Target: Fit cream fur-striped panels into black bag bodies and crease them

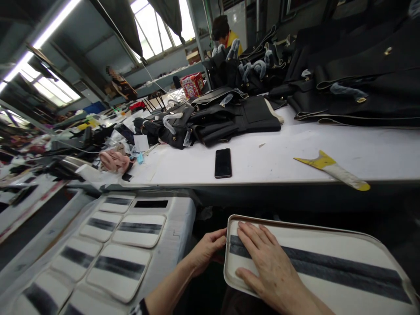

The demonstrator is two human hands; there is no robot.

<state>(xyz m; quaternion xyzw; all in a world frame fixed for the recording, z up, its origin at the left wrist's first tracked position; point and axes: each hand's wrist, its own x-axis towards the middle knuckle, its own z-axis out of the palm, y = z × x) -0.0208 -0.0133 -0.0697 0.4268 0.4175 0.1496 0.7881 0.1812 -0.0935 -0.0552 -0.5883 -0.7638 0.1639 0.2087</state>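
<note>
A long cream panel [341, 249] with rounded corners, a raised rim and a dark stripe along it lies at the lower right, below the table edge. At its left end, my left hand [208, 249] has thumb and fingers closed on the rim; the fingertips are partly hidden. My right hand [265, 258] rests flat on top of the panel near that same end, fingers stretched out across the stripe. What supports the panel underneath is hidden.
Several small cream pieces [120, 267] with dark stripes lie on a pale-covered surface at left. On the white table [262, 162] are a phone [223, 163], a yellow-ended tool [331, 169], a pink fan-like object [114, 162] and black leather bags [236, 116]. Two people [241, 43] are farther back.
</note>
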